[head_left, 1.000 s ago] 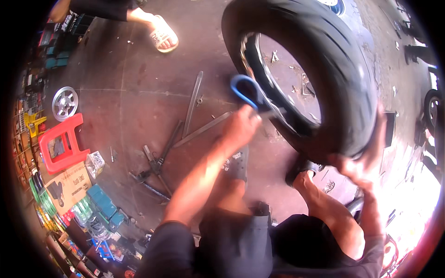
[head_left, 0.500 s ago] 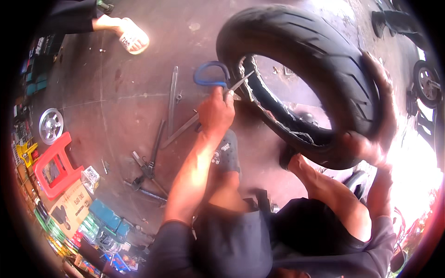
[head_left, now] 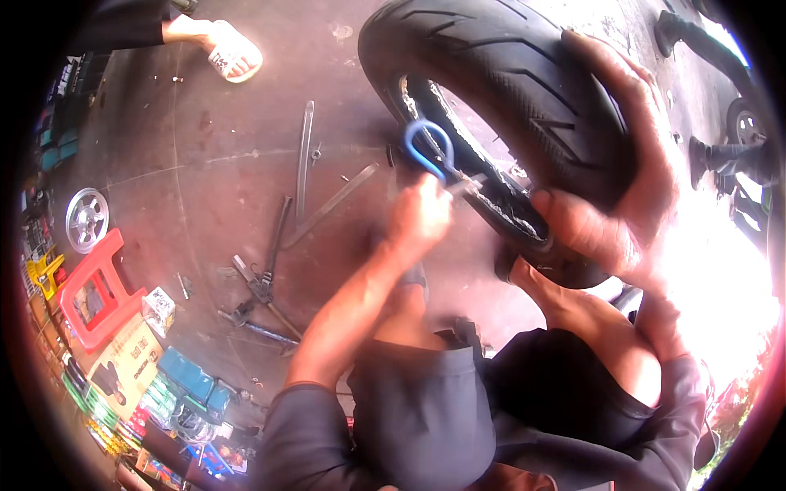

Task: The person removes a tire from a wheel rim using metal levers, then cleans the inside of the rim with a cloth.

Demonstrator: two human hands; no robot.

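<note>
A black treaded tyre (head_left: 483, 57) is held tilted above the floor, with ragged pale material along its inner bead. My right hand (head_left: 606, 196) grips it from the right, fingers over the tread and thumb at the inner edge. My left hand (head_left: 417, 214) is closed on a metal tool with a blue looped handle (head_left: 429, 150), whose metal end reaches to the tyre's bead and is blurred; whether it touches cannot be told. Beneath, my bare legs (head_left: 598, 335) are bent on either side, partly hidden by the tyre and my arms.
On the floor (head_left: 205, 204) lie metal bars (head_left: 304, 164), tools (head_left: 264, 286), a silver wheel (head_left: 87, 219), a red plastic stool (head_left: 92, 323), cardboard (head_left: 123, 368) and teal cases (head_left: 180, 368). A sandalled foot (head_left: 235, 53) is top left; another person's leg (head_left: 708, 57) and a wheel (head_left: 743, 123) are right.
The tyre has shifted left and turned to show more tread. My left hand first drew back with the tool, then moved right toward the bead again. My right hand has risen over the tread.
</note>
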